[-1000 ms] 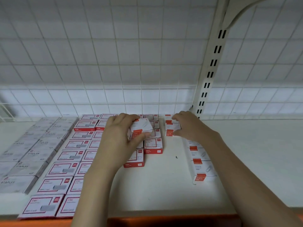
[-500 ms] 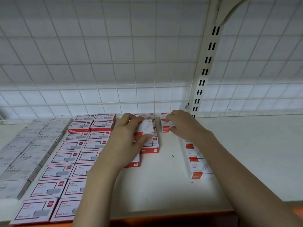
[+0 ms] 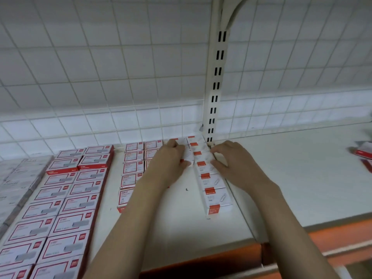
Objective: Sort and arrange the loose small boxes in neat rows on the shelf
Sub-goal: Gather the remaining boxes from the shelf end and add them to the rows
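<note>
one box (image 3: 188, 156) in left hand (image 3: 169, 164)

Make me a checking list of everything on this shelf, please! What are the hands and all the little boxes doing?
Surface: white shelf, orange front edge.
Job's things: paperclip box row running front to back by the upright post; small white box in left hand; red-bordered box rows further left.
Clutter: loose boxes at far right; dark speck.
Grippers: left hand grips the small box; right hand touches the row's right side, fingers curled.
Cables: nothing seen.
Surroundings: white wire grid back.
</note>
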Available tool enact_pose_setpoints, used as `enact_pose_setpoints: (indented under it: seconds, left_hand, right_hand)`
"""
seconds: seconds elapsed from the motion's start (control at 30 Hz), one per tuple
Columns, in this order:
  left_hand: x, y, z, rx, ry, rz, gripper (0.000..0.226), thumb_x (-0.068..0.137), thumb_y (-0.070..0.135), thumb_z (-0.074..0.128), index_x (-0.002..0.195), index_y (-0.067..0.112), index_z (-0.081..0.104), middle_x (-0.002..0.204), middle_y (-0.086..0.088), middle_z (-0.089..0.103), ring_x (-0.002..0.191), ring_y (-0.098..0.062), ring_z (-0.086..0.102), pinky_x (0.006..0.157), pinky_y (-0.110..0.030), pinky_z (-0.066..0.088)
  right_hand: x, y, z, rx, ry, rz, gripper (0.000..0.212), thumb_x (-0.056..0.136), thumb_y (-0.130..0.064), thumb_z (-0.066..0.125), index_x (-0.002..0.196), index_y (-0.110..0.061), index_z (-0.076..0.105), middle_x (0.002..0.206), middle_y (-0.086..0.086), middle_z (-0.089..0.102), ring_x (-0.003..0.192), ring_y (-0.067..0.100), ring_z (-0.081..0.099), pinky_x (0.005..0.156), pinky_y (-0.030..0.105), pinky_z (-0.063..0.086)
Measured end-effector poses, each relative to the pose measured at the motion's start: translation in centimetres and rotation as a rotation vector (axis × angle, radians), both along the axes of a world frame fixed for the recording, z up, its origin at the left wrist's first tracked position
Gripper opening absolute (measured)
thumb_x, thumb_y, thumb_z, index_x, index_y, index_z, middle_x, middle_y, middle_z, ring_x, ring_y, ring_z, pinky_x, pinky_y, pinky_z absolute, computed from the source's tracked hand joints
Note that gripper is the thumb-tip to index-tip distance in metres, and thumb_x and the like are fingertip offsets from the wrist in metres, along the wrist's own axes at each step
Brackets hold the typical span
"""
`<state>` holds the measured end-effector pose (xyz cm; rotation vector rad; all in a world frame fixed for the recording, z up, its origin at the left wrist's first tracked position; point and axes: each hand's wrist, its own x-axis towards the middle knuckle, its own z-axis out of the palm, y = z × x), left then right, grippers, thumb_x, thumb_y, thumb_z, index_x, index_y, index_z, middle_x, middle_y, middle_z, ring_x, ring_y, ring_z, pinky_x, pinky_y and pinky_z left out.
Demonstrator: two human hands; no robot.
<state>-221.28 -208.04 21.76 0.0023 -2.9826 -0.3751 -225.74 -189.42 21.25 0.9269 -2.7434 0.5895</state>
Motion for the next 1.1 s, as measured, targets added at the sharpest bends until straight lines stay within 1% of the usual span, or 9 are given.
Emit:
enact_pose_setpoints:
  seconds: [0.13,0.23,0.33,0.53,0.63,0.77,0.9,1.0,1.1]
  left_hand:
    - [-0.1,0.5,-0.8,-0.088,-0.031,-0.008,0.034,0.092,0.035,0.05,0.117,0.011,0.053,0.122,-0.007,0.048,0.109,-0.025,0.051,0.094,-0.037,0.042]
    - [-0.1,0.4,-1.3,-0.161,-0.033,0.015,0.037,0.093,0.039,0.048,0.121,0.016,0.053,0.127,-0.005,0.048,0.118,-0.025,0.045,0.098,-0.037,0.036]
    - [0.0,0.4,-1.7,-0.175,-0.017,0.032,0.038,0.093,0.043,0.046,0.123,0.022,0.055,0.132,-0.001,0.044,0.125,-0.023,0.036,0.101,-0.037,0.03]
    - [0.7,-0.5,-1.8,-0.242,0.02,0.024,0.037,0.092,0.03,0.049,0.129,0.025,0.053,0.144,0.003,0.035,0.131,-0.021,0.029,0.106,-0.036,0.025]
    - [0.4,-0.7,-1.8,-0.258,0.023,-0.015,0.032,0.094,0.025,0.047,0.125,0.026,0.056,0.143,0.006,0.039,0.132,-0.019,0.031,0.106,-0.034,0.025]
    - [-0.2,-0.7,-2.0,-0.293,0.046,-0.058,0.029,0.093,0.015,0.047,0.118,0.026,0.059,0.135,0.012,0.048,0.125,-0.017,0.037,0.1,-0.03,0.027]
    - [-0.5,-0.8,-1.8,-0.303,0.019,-0.063,0.027,0.095,0.018,0.045,0.116,0.025,0.059,0.131,0.011,0.051,0.122,-0.018,0.038,0.099,-0.031,0.026]
    - [-0.3,-0.7,-1.2,-0.323,-0.021,-0.07,0.027,0.096,0.023,0.042,0.118,0.023,0.057,0.132,0.007,0.051,0.123,-0.019,0.038,0.1,-0.032,0.027]
    - [0.5,-0.1,0.3,-0.275,-0.03,-0.063,0.035,0.095,0.029,0.043,0.13,0.022,0.049,0.137,0.003,0.046,0.127,-0.021,0.038,0.105,-0.036,0.025]
  right_hand:
    - [0.7,1.0,-0.4,-0.025,-0.044,-0.019,0.034,0.092,-0.028,0.053,0.125,-0.018,0.054,0.118,0.0,0.054,0.109,0.018,0.046,0.087,0.022,0.033]
    - [0.9,1.1,-0.5,-0.04,-0.055,-0.02,0.034,0.092,-0.027,0.053,0.124,-0.018,0.054,0.119,0.0,0.054,0.11,0.018,0.046,0.085,0.019,0.03]
    - [1.1,0.8,-0.7,-0.047,-0.064,-0.02,0.033,0.092,-0.028,0.052,0.124,-0.018,0.054,0.118,-0.001,0.053,0.11,0.017,0.045,0.083,0.019,0.029]
    - [1.5,0.6,-1.1,-0.074,-0.083,-0.032,0.033,0.093,-0.03,0.051,0.124,-0.02,0.053,0.12,-0.003,0.053,0.111,0.014,0.044,0.083,0.018,0.029]
    - [1.7,0.5,-1.3,-0.077,-0.093,-0.036,0.033,0.093,-0.03,0.051,0.124,-0.019,0.053,0.121,-0.003,0.053,0.111,0.014,0.045,0.086,0.018,0.03]
    - [1.7,0.6,-1.6,-0.072,-0.102,-0.049,0.032,0.093,-0.03,0.051,0.123,-0.02,0.053,0.121,-0.004,0.053,0.112,0.014,0.044,0.085,0.017,0.03]
    - [2.0,0.7,-1.7,-0.068,-0.089,-0.064,0.032,0.093,-0.03,0.051,0.123,-0.019,0.054,0.119,-0.003,0.053,0.11,0.015,0.045,0.081,0.016,0.028]
    - [2.3,0.8,-1.7,-0.071,-0.079,-0.08,0.032,0.092,-0.03,0.052,0.122,-0.018,0.056,0.116,-0.002,0.055,0.108,0.016,0.047,0.079,0.017,0.028]
    - [2.7,1.1,-1.4,-0.062,-0.055,-0.103,0.031,0.092,-0.03,0.053,0.12,-0.017,0.057,0.114,0.0,0.056,0.107,0.019,0.048,0.08,0.018,0.029]
